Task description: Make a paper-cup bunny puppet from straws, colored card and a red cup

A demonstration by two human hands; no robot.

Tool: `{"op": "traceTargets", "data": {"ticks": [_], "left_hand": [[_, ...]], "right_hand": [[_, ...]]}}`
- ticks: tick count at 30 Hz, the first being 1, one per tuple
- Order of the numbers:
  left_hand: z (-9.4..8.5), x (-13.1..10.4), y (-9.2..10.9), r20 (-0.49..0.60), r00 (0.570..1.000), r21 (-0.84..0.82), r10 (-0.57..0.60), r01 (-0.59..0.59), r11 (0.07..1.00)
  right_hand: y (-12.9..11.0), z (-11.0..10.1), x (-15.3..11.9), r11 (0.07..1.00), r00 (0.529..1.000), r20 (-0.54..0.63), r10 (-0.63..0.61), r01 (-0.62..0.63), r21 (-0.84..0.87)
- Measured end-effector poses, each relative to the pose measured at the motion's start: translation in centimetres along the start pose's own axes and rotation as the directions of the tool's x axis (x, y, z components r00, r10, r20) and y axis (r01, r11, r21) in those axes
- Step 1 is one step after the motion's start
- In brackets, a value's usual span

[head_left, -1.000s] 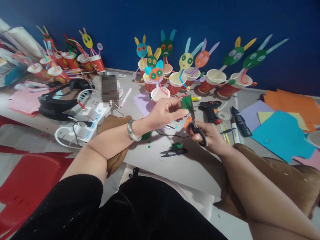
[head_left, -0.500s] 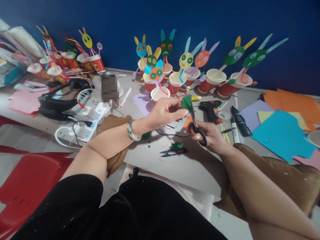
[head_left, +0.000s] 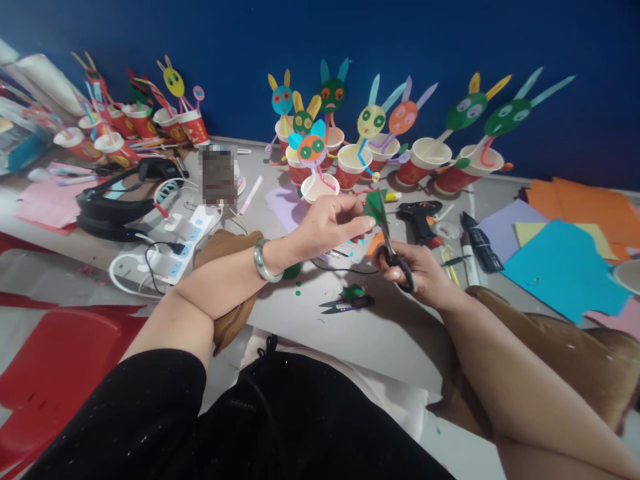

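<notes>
Between thumb and fingers, my left hand (head_left: 336, 225) pinches a small piece of green paper (head_left: 373, 208) above the table. My right hand (head_left: 417, 273) grips black-handled scissors (head_left: 385, 223), whose blades point up and lie along the right edge of the paper. Whether the blades are fully closed I cannot tell. On the table below both hands are dark thread snips (head_left: 347, 305) with a green paper scrap (head_left: 353, 291) beside them. A larger green paper piece (head_left: 291, 271) is partly hidden by my left wrist.
Red paper cups (head_left: 353, 167) with paper animal heads line the back wall. A black glue gun (head_left: 421, 220) lies right of the scissors, near black markers (head_left: 481, 243) and blue paper (head_left: 560, 267). At left are a power strip (head_left: 190, 243) and a black headset (head_left: 117, 203).
The green paper has shifted and turned very slightly at the scissor blades, showing a more pointed upper edge. Both hands keep nearly the same place and hold.
</notes>
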State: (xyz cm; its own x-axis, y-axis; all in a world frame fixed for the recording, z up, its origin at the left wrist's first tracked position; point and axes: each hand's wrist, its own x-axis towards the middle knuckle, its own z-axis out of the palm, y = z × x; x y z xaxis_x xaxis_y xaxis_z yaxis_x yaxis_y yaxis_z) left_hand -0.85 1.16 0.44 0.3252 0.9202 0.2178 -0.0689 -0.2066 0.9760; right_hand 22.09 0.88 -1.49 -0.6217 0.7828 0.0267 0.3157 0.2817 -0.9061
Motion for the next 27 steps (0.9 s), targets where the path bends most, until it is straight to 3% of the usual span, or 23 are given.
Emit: {"op": "traceTargets", "data": {"ticks": [9,27], "left_hand": [[0.0,-0.1,-0.3,0.005,1.0,0.063,0.016,-0.016,0.998],[0.1,-0.1,-0.3,-0.027,1.0,0.048,0.009,-0.008,0.999]], "right_hand": [[1.5,0.0,0.0,1.0,1.0,0.0,-0.029,0.029,-0.006],[0.0,-0.2,0.0,1.0,1.0,-0.006,0.008,-0.008,-0.021]]}}
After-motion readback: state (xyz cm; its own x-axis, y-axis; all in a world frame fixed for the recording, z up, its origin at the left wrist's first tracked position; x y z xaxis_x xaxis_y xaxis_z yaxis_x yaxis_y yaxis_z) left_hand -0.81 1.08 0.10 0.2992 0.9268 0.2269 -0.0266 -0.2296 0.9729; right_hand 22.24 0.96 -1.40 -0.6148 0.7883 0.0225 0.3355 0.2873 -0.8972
